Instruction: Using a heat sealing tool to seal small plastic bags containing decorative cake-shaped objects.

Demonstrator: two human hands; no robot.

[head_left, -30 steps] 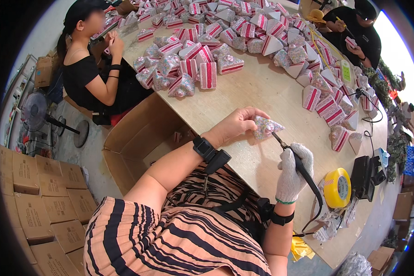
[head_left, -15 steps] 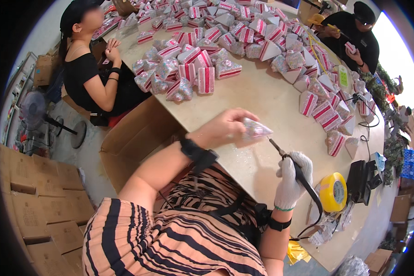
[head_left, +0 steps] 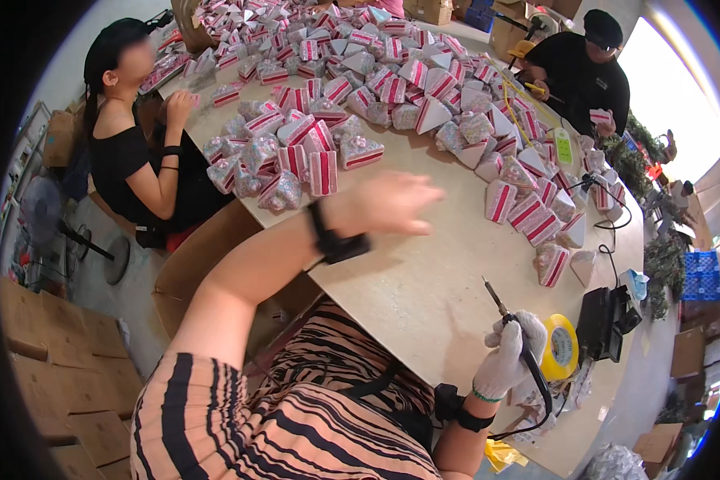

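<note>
Over the near part of the bench (head_left: 400, 320), toward its right edge, a pen-like tool (head_left: 497, 299) with a slim metal tip points up and away from the person. The right hand (head_left: 510, 352), in a white knitted glove, holds it with fingers closed round its grip. A black cord (head_left: 546, 394) loops down from the tool beside the gloved wrist. The left hand (head_left: 396, 204) is bare and blurred, reaching out above the bench with its fingers loosely spread.

Just beyond the left wrist sits a small cluster of mock cake slices (head_left: 292, 164), banded pink and white, with speckled tops; one stands upright nearest the wrist. Close to the glove is a yellow tape roll (head_left: 561, 347), and next to it a black device (head_left: 604, 324). Past these lie two separate slices, one banded (head_left: 552, 264) and one pale (head_left: 582, 268). A large heap of slices (head_left: 376, 76) spreads over the far part of the bench, with a green power strip (head_left: 564, 148) at its right.

At the left side sits a co-worker in black (head_left: 136, 152), hands raised together. At the far right another co-worker (head_left: 580, 76) holds a slice (head_left: 601, 116) and a yellow tool (head_left: 536, 88). Below the bench's left edge is an open carton (head_left: 208, 240), with stacked cartons (head_left: 64, 352) and a fan (head_left: 42, 206) on the floor beyond.
</note>
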